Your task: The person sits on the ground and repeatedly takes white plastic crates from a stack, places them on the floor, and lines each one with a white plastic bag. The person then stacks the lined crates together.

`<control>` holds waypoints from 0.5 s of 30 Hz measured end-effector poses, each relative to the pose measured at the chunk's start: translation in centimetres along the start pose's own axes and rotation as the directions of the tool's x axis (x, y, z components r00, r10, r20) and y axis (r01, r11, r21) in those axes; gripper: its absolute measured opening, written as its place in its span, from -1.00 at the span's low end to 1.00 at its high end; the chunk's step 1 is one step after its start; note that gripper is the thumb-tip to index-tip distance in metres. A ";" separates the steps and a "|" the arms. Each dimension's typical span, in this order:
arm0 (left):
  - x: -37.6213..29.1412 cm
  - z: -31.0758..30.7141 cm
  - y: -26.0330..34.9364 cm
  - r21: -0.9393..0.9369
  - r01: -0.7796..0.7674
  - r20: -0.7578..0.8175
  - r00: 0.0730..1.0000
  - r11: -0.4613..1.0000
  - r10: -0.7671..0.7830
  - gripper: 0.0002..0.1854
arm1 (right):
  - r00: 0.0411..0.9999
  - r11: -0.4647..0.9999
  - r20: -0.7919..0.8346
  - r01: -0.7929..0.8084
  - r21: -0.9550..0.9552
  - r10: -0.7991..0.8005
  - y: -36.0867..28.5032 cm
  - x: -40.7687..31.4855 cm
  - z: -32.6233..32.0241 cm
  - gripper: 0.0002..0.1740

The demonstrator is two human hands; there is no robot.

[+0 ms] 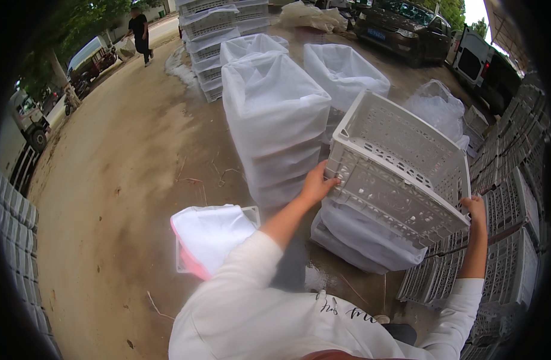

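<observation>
Between my hands is a grey perforated plastic crate (392, 175), its open top facing up and no liner inside. My left hand (318, 184) grips its near left corner, thumb on the outer wall. On the right end, my right hand (474, 208) holds the crate's near right corner. Below it sits a lined crate (365, 238) covered with translucent white sheeting; whether the two touch cannot be told. To the left of it rises a stack of crates (280, 130) wrapped in the same white liner, the top one open.
White sheets with a pink edge (212, 234) lie over a crate on the ground at left. Another lined crate (343, 72) stands behind. Stacked grey crates (496, 256) line the right side. Farther off are a parked car (401, 31), a crate stack (212, 45) and a person (139, 36).
</observation>
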State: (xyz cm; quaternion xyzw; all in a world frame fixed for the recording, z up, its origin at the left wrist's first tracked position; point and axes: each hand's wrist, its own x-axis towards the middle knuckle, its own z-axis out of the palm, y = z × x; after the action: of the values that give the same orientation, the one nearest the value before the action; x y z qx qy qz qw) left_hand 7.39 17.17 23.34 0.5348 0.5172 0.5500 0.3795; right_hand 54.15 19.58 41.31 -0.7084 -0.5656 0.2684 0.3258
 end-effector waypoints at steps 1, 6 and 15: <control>-0.5 1.1 -1.0 0.027 -0.024 -0.011 1.000 0.999 0.025 -0.37 | 1.000 1.000 0.020 -0.019 0.007 0.019 1.1 -0.3 -1.0 -0.73; -2.4 4.9 -4.4 0.052 -0.138 0.057 0.989 0.989 0.135 -0.32 | 0.980 0.987 -0.136 -0.131 0.090 0.143 9.3 -1.4 -2.1 -0.65; -2.3 4.1 -11.1 0.122 0.005 0.146 0.989 0.993 -0.023 -0.49 | 0.992 0.890 -0.116 0.003 0.456 0.055 8.0 -12.1 3.3 -0.22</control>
State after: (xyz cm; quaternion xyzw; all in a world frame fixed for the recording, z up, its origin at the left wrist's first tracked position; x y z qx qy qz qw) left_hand 10.21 17.55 11.61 0.5923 0.5239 0.4738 0.3875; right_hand 54.10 7.15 33.19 -0.6355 -0.4559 0.3525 0.5139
